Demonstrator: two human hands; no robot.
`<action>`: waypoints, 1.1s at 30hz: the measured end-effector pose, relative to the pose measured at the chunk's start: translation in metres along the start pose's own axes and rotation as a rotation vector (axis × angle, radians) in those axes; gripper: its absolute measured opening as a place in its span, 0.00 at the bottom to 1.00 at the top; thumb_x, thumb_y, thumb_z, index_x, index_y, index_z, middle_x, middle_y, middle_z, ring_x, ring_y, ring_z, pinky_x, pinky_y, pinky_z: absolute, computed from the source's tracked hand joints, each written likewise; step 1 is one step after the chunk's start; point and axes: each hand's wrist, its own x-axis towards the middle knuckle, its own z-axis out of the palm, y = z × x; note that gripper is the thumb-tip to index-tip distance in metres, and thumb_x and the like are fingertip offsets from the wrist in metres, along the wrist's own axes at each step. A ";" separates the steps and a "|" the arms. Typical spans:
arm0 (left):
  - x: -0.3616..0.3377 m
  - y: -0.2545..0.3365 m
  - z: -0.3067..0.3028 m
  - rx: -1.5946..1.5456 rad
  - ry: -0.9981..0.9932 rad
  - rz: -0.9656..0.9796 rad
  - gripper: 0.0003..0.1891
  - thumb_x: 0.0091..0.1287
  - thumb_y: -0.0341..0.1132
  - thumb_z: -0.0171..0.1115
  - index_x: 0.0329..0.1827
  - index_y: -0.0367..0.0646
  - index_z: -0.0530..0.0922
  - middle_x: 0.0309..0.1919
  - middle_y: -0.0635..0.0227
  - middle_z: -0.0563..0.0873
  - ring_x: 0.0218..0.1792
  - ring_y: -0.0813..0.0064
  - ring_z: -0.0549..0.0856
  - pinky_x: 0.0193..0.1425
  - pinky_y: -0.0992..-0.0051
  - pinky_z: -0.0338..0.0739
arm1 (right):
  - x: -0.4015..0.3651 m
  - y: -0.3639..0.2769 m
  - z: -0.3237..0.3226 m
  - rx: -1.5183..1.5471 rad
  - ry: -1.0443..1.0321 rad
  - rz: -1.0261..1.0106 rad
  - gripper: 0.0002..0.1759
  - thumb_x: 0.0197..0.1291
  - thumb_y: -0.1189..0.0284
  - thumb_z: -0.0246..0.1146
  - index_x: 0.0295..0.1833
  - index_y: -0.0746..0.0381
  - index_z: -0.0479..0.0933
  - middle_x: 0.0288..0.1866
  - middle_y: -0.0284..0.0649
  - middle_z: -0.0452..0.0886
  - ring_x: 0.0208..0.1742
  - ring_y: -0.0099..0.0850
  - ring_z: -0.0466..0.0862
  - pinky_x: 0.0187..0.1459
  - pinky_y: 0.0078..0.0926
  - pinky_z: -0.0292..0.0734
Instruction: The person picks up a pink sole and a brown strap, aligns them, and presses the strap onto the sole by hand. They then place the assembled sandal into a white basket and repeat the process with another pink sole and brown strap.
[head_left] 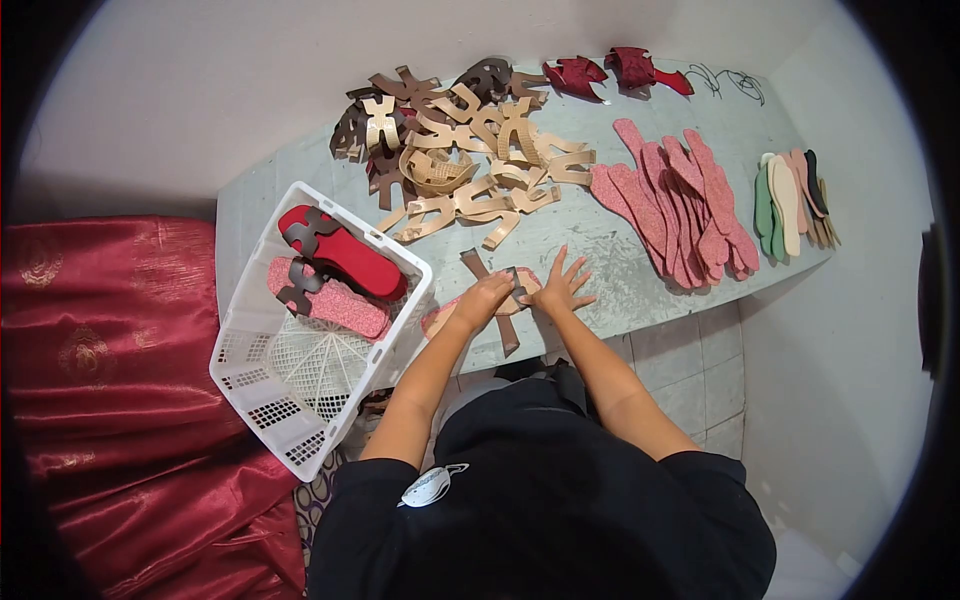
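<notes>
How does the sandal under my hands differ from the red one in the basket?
The pink sandal lies flat on the table, its brown strap ends sticking out past the sole; the red sandal leans in the white basket, strap snug across it. Both have dark straps.

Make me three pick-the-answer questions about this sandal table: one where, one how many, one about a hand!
1. Where is the white basket? A) left end of the table B) its right end C) the floor
2. How many sandals lie in it? A) two B) five C) none
3. The right hand is: A) a fist B) spread open C) gripping scissors

1 A: it leans at that end.
2 A: one red sandal, one pink sandal.
3 B: its fingers fan out beside the brown strap.
</notes>
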 end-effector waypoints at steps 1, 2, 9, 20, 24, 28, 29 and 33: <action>-0.001 0.000 0.001 0.007 -0.010 -0.008 0.10 0.57 0.28 0.56 0.42 0.39 0.77 0.44 0.58 0.80 0.49 0.62 0.78 0.57 0.68 0.72 | 0.000 0.000 0.000 0.001 0.002 -0.002 0.75 0.24 0.54 0.77 0.68 0.40 0.22 0.71 0.47 0.22 0.71 0.49 0.28 0.59 0.69 0.33; -0.002 -0.001 0.002 0.007 -0.009 -0.007 0.10 0.57 0.28 0.56 0.42 0.39 0.77 0.44 0.58 0.80 0.49 0.62 0.78 0.57 0.68 0.72 | -0.001 0.000 -0.001 0.002 0.005 -0.004 0.75 0.24 0.54 0.77 0.68 0.40 0.22 0.71 0.47 0.22 0.71 0.49 0.28 0.59 0.69 0.33; -0.004 0.002 0.004 0.018 -0.036 -0.055 0.11 0.58 0.29 0.52 0.43 0.39 0.77 0.48 0.59 0.78 0.52 0.62 0.76 0.59 0.68 0.69 | 0.001 0.006 0.001 -0.018 -0.007 -0.048 0.74 0.26 0.53 0.76 0.68 0.39 0.22 0.71 0.49 0.23 0.71 0.49 0.27 0.58 0.70 0.32; -0.008 0.032 -0.014 0.262 -0.026 -0.104 0.14 0.56 0.34 0.55 0.45 0.49 0.78 0.56 0.62 0.68 0.66 0.53 0.54 0.63 0.41 0.43 | 0.013 0.019 0.001 -0.334 0.007 -0.540 0.55 0.37 0.48 0.68 0.66 0.24 0.37 0.71 0.51 0.25 0.70 0.54 0.30 0.54 0.76 0.28; -0.016 0.034 -0.008 0.260 -0.026 -0.243 0.17 0.53 0.36 0.55 0.48 0.56 0.78 0.60 0.61 0.63 0.67 0.55 0.51 0.61 0.35 0.34 | 0.021 0.023 0.010 -0.446 0.046 -0.698 0.47 0.43 0.46 0.62 0.65 0.21 0.41 0.71 0.48 0.25 0.70 0.54 0.31 0.53 0.77 0.27; -0.016 0.040 -0.010 0.260 -0.057 -0.299 0.21 0.51 0.35 0.54 0.51 0.58 0.75 0.60 0.59 0.61 0.68 0.53 0.48 0.59 0.33 0.33 | 0.030 0.020 0.010 -0.590 0.039 -0.831 0.43 0.44 0.43 0.58 0.65 0.20 0.43 0.73 0.43 0.30 0.71 0.54 0.33 0.53 0.78 0.28; -0.016 0.040 -0.010 0.262 -0.049 -0.304 0.21 0.51 0.35 0.54 0.51 0.58 0.75 0.60 0.59 0.61 0.68 0.53 0.48 0.59 0.33 0.33 | 0.032 0.020 0.011 -0.618 0.040 -0.855 0.42 0.44 0.42 0.58 0.65 0.21 0.45 0.73 0.42 0.32 0.71 0.55 0.35 0.53 0.78 0.30; -0.020 0.045 -0.004 0.275 -0.024 -0.346 0.22 0.51 0.35 0.54 0.52 0.59 0.75 0.61 0.60 0.60 0.68 0.54 0.48 0.60 0.33 0.34 | 0.025 0.022 0.004 -0.603 0.017 -0.829 0.41 0.44 0.41 0.56 0.64 0.20 0.44 0.73 0.39 0.33 0.71 0.52 0.31 0.53 0.76 0.23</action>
